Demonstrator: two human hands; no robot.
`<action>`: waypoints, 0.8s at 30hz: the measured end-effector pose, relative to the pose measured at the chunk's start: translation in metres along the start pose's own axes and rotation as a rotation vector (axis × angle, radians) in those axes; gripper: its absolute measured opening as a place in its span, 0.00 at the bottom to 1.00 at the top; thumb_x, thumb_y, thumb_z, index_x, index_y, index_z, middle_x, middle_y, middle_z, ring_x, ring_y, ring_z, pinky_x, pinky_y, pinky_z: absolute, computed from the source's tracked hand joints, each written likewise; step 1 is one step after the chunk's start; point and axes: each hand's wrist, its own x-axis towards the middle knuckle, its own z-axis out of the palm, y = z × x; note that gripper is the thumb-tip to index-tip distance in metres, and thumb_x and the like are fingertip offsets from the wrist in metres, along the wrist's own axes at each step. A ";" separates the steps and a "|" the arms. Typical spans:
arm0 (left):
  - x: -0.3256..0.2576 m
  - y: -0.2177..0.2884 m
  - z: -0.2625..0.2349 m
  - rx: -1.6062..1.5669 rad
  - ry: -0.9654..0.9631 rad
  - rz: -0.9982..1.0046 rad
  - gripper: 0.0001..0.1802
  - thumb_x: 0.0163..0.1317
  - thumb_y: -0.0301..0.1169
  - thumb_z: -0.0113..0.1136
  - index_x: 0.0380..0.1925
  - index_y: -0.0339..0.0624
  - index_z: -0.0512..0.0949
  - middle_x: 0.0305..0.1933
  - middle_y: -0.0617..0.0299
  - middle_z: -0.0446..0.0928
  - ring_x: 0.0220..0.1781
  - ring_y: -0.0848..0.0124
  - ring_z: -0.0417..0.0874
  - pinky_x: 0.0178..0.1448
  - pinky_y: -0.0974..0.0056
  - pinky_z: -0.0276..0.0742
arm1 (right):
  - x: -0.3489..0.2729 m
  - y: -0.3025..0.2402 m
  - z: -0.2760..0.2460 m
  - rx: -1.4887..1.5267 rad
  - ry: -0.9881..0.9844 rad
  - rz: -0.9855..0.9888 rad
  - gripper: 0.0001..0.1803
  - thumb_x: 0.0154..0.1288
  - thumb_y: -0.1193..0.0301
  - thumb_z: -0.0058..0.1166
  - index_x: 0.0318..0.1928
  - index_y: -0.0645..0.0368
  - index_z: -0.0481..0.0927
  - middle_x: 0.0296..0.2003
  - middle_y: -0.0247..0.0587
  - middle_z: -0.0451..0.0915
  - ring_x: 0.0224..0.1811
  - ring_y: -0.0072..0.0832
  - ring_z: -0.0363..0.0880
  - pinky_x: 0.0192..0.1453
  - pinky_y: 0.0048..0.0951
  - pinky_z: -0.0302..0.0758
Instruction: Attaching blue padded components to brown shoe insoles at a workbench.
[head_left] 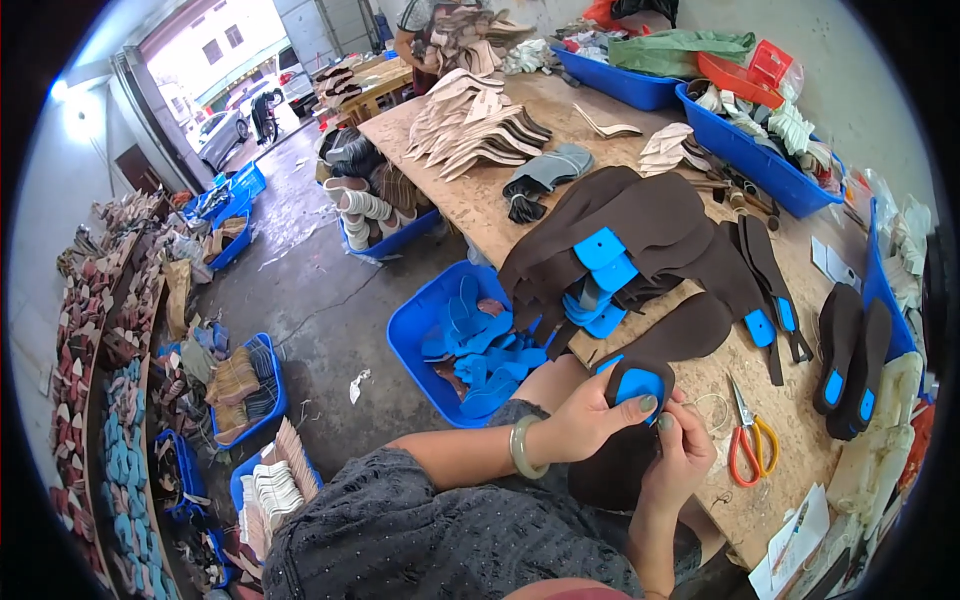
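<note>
My left hand, with a pale bangle at the wrist, grips a dark brown shoe insole piece with a bright blue heel pad, thumb pressed on the blue. At its right edge my right hand is closed in a pinch; what sits between those fingertips is too small to make out. Another brown sole piece lies just beyond. Further back is a heap of brown sole pieces, with several blue pads on it. Scissors with red and yellow handles rest right of my right hand.
A blue bin of blue pads stands on the floor left of the wooden table. Finished-looking brown insoles lie at the right edge. Stacked tan pieces and filled blue tubs occupy the far side. A person stands beyond.
</note>
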 end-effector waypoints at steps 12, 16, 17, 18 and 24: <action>0.012 0.004 0.027 0.010 -0.013 0.019 0.20 0.66 0.33 0.57 0.54 0.38 0.66 0.50 0.59 0.75 0.52 0.73 0.75 0.58 0.66 0.72 | -0.003 -0.006 -0.018 0.105 0.098 0.067 0.08 0.60 0.79 0.56 0.41 0.69 0.81 0.40 0.40 0.78 0.40 0.21 0.74 0.45 0.20 0.69; 0.004 0.001 0.039 0.119 0.047 -0.034 0.23 0.62 0.29 0.62 0.54 0.39 0.66 0.47 0.63 0.73 0.50 0.76 0.74 0.56 0.67 0.72 | -0.016 -0.011 -0.033 0.024 0.112 0.148 0.10 0.61 0.79 0.55 0.42 0.70 0.81 0.48 0.45 0.79 0.48 0.25 0.77 0.55 0.24 0.71; 0.002 0.006 0.044 0.181 0.029 0.016 0.25 0.59 0.27 0.64 0.54 0.39 0.66 0.46 0.64 0.72 0.48 0.77 0.73 0.55 0.68 0.72 | -0.018 -0.015 -0.032 0.035 0.120 0.116 0.10 0.61 0.79 0.55 0.42 0.70 0.81 0.48 0.45 0.79 0.48 0.25 0.77 0.55 0.24 0.71; -0.001 0.004 0.045 0.176 0.035 0.053 0.25 0.58 0.27 0.65 0.54 0.39 0.65 0.45 0.65 0.72 0.48 0.77 0.73 0.54 0.68 0.71 | -0.018 -0.019 -0.029 0.036 0.099 0.140 0.10 0.61 0.79 0.56 0.43 0.70 0.81 0.47 0.45 0.79 0.48 0.25 0.77 0.54 0.24 0.71; -0.007 0.023 0.051 0.293 0.059 -0.023 0.23 0.59 0.27 0.64 0.53 0.42 0.67 0.45 0.65 0.73 0.48 0.78 0.74 0.54 0.69 0.71 | -0.026 -0.025 -0.026 0.050 0.057 0.113 0.15 0.60 0.79 0.57 0.48 0.69 0.80 0.45 0.40 0.81 0.41 0.19 0.77 0.43 0.17 0.72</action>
